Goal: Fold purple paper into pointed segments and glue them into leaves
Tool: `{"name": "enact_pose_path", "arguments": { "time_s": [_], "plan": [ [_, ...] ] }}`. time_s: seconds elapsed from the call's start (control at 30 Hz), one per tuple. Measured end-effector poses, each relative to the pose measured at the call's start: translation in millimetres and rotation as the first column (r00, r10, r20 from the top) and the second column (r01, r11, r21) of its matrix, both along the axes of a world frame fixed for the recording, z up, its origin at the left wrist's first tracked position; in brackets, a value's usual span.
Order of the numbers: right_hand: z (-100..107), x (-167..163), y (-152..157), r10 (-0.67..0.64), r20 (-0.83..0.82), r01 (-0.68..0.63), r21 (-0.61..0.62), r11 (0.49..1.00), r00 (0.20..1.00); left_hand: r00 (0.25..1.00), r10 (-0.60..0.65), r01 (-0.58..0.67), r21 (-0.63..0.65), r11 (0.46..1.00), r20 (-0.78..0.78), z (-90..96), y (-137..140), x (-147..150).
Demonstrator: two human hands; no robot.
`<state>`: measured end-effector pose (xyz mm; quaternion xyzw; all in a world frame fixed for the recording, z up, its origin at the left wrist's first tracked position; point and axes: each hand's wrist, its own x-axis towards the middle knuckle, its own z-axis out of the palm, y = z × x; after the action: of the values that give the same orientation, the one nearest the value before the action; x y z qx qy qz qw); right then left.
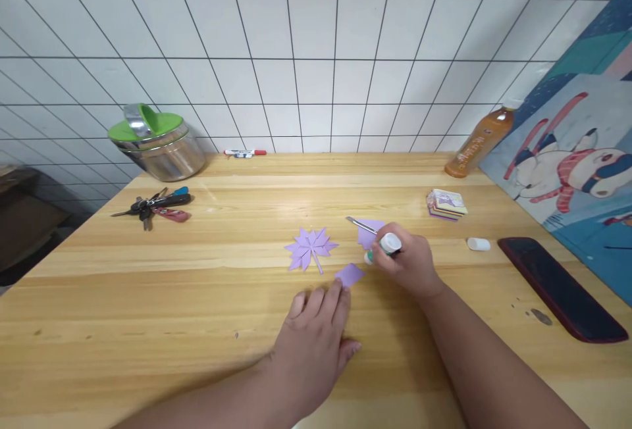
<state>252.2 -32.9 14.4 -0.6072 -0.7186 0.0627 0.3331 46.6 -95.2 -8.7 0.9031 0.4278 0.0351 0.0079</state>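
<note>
My left hand (316, 330) lies flat on the wooden table, fingertips touching the lower edge of a small purple paper diamond (350, 274). Held in my closed right hand (407, 261) is a white and green glue stick (390, 243), tilted just above and right of that diamond. A purple paper maple leaf (311, 248) with a thin stem rests left of both hands. Behind my right hand is another purple paper piece (368, 235), with a slim silver tool (361, 224) across it; my hand hides part of both. A white cap (478, 244) lies farther right.
A phone (563, 287) and a stack of coloured paper (446, 204) are on the right, with a tea bottle (484, 139) behind. Keys (153, 205) and a steel pot with green lid (168, 149) stand left. A marker (245, 152) lies by the tiled wall.
</note>
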Motion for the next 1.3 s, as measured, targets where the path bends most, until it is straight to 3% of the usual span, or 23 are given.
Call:
{"name": "enact_pose_path", "arguments": {
  "time_s": [0.07,0.13,0.23,0.33,0.47,0.67,0.77,0.83,0.97,1.07,1.3],
  "plan": [
    [4.0,-0.9,-4.8,-0.04,-0.093,0.046,0.065,0.997,0.995,1.0,0.0,0.0,0.0,1.0,0.007,-0.5,-0.1,0.1],
    [5.7,-6.9,-9.5,0.022,-0.154,-0.011,0.075,0.997,0.988,1.0,-0.002,0.002,0.002,1.0,0.012,-0.5,-0.3,0.3],
    [2.2,-21.9,-12.1,0.25,-0.127,-0.258,-0.051,0.965,0.96,1.0,-0.005,0.005,-0.001,1.0,0.006,0.3,-1.0,0.3],
    [-3.8,-31.5,-8.3,0.318,-0.001,-0.315,-0.145,0.938,0.948,1.0,-0.004,0.004,0.002,1.0,0.001,0.9,-1.0,0.4],
    [-6.1,-23.1,0.1,0.295,0.047,-0.285,-0.157,0.946,0.954,1.0,0.0,0.0,0.003,1.0,-0.001,0.3,-0.3,0.5],
    [-1.6,-1.7,3.4,0.131,0.147,-0.119,-0.089,0.989,0.98,1.0,0.0,0.0,-0.016,1.0,0.013,1.0,-0.2,-0.5],
    [2.4,-4.1,-1.8,0.061,0.059,-0.062,0.012,0.998,0.996,1.0,-0.003,0.003,-0.025,1.0,0.017,1.9,-0.6,-0.7],
    [3.3,-11.9,-5.4,0.084,-0.002,-0.084,0.059,0.995,0.996,1.0,-0.006,0.007,-0.021,1.0,0.015,2.4,-0.9,-0.5],
    [-2.9,-31.6,-5.6,0.297,0.041,-0.295,-0.055,0.954,0.954,1.0,0.01,-0.01,-0.014,1.0,0.018,3.0,-1.0,0.0],
    [-8.7,-36.3,-0.3,0.248,0.083,-0.239,-0.101,0.966,0.965,1.0,0.008,-0.007,-0.015,1.0,0.023,2.8,-0.5,0.2],
    [-9.5,-19.6,7.7,0.061,0.157,-0.048,-0.083,0.995,0.986,0.999,0.001,-0.001,0.004,1.0,0.043,2.2,0.8,-0.3]
  ]
}}
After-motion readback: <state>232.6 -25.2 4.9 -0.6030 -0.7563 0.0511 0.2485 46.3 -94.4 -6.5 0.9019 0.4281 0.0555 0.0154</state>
